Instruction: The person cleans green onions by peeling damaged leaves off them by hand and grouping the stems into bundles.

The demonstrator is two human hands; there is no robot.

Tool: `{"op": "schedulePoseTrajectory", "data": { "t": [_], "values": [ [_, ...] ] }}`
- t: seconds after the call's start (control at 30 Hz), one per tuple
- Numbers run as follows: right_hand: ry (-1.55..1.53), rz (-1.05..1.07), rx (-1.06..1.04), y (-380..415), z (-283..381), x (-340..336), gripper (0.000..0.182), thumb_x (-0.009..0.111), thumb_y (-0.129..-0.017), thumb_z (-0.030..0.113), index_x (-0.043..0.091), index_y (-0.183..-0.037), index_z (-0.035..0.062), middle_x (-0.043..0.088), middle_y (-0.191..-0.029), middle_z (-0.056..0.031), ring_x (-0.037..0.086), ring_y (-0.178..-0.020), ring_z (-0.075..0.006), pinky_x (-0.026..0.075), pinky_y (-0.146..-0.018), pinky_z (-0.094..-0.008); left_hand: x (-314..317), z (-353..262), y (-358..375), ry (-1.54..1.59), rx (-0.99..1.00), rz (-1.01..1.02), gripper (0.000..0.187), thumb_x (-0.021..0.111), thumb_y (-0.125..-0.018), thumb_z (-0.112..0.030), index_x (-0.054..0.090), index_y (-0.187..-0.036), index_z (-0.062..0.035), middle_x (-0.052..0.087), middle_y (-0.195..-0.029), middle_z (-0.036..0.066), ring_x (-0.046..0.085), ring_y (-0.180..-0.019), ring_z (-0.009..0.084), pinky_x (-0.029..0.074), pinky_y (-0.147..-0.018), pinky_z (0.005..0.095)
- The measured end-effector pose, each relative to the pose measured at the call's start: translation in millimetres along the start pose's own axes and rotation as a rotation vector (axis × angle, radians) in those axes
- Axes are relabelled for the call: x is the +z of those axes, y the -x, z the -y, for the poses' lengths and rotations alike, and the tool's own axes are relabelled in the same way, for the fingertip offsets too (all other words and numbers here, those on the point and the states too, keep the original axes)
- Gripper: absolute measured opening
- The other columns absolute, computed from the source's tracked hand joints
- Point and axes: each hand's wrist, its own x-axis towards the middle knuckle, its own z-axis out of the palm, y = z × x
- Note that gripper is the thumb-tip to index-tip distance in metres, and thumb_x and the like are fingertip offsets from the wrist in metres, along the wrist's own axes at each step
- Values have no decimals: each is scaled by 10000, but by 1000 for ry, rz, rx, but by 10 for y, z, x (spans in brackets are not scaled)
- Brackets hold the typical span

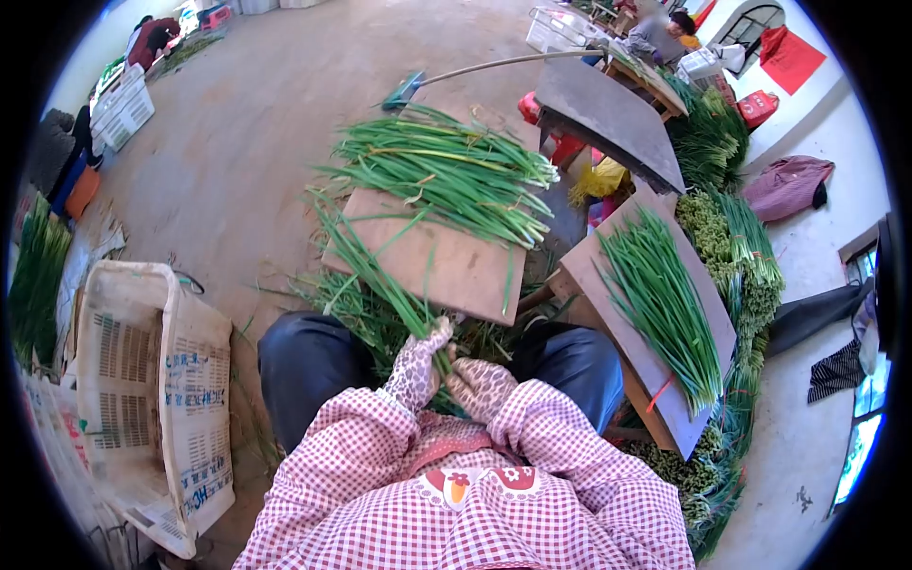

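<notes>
My left hand (416,367), in a patterned glove, is closed round the lower part of a thin bunch of long green stalks (380,275). The bunch slants up and to the left over the near edge of a wooden board (432,266). My right hand (478,385), gloved alike, is closed at the bunch's lower end, close beside the left. A wide pile of green stalks (442,171) lies across the board, white ends to the right. On a tilted board to the right rests another bundle (660,304), with a red tie near its lower end.
Loose stalks (347,299) lie below the board, between my knees. At the left stands a large white plastic basket (198,408). A dark table (613,114) and a long-handled broom (404,90) are beyond. Heaped greens (717,237) line the right wall. Other people sit far off.
</notes>
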Motion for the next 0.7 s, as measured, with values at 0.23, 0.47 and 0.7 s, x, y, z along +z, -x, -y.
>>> {"op": "schedulePoseTrajectory", "data": {
  "t": [0.23,0.47,0.7],
  "values": [
    [119,-322,-45,-369,-255,-607,257,539,-825,237,584,-1015,70,583,-944,-165,561,-900,-319,452,-798,-387,306,-1195,363,181,491,76,141,543,-854,-136,583,-986,-103,614,-930,42,597,-827,139,506,-738,275],
    [343,-443,342,-1358,-1098,-1228,259,542,-829,153,543,-1063,39,599,-895,-145,576,-861,-276,458,-780,-338,594,-1948,332,262,967,18,194,555,-852,-182,587,-1024,-100,590,-841,6,564,-731,95,509,-642,232],
    [527,-226,355,-1643,-969,-1210,242,536,-839,156,544,-1049,37,604,-878,-142,581,-835,-268,463,-756,-337,373,-883,-485,262,28,69,190,524,-862,-190,556,-1041,-136,530,-683,-40,500,-564,68,427,-510,239]
  ]
}}
